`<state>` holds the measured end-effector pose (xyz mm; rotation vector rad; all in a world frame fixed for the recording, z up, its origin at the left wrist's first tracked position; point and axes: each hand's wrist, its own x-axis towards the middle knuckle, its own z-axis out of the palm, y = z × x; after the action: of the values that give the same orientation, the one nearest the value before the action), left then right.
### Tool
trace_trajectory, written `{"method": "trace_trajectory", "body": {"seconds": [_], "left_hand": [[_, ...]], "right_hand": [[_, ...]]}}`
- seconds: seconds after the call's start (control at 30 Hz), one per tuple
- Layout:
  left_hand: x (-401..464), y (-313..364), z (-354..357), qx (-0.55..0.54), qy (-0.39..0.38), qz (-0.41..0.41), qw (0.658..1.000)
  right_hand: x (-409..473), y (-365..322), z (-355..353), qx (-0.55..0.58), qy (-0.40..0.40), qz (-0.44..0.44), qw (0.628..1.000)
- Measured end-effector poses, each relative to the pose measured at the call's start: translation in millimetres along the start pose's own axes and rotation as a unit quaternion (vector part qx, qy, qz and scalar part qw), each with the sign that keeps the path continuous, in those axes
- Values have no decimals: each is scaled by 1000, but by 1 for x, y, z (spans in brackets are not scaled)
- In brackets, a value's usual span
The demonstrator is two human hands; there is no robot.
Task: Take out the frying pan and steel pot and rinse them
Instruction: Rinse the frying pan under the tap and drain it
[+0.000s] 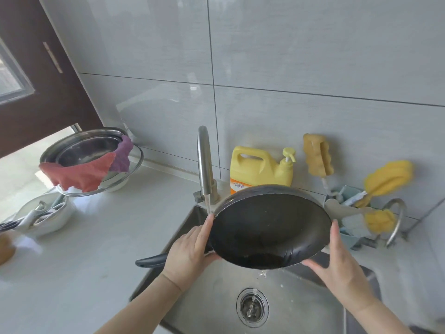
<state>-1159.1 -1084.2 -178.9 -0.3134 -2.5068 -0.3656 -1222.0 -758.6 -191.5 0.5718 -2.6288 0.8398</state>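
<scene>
Leftmost, at nine o'clock, a white bowl [45,218] of utensils sits on the table [96,237], partly cut by the frame edge; what the utensils are is hard to make out. Above it, toward ten o'clock, a steel pot [84,150] rests in a glass lid or dish, with a red cloth [79,174] and a purple cloth [122,155] draped over its rim, hiding its near side. Bare table lies open between these and the sink [301,309]. The faucet [204,165] runs a thin stream down just beside the frying pan [269,227], which is tilted above the sink at centre, inside facing the camera. The left hand [190,254] grips the pan's left rim, thumb along the edge, covering where the dark handle [151,260] joins. The right hand [337,266] holds the right rim with fingers spread beneath, thumb up. Behind, at one o'clock, stands a yellow detergent jug [255,167], its base hidden by the pan. At three o'clock a rack [356,213] of sponge brushes crowds the pan's right edge.
</scene>
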Motion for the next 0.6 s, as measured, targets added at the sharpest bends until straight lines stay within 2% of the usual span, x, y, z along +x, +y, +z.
{"method": "trace_trajectory", "body": {"seconds": [0.23,0.47,0.6], "left_hand": [[31,18,-14,45,63,37,996],[58,31,-39,79,195,109,971],[66,32,-54,69,220,124,965]], "right_hand": [[-2,-3,-43,-31,75,-6,997],[8,-39,-93,-5,133,-18,991],[14,-45,-103,-36,156,-25,987]]}}
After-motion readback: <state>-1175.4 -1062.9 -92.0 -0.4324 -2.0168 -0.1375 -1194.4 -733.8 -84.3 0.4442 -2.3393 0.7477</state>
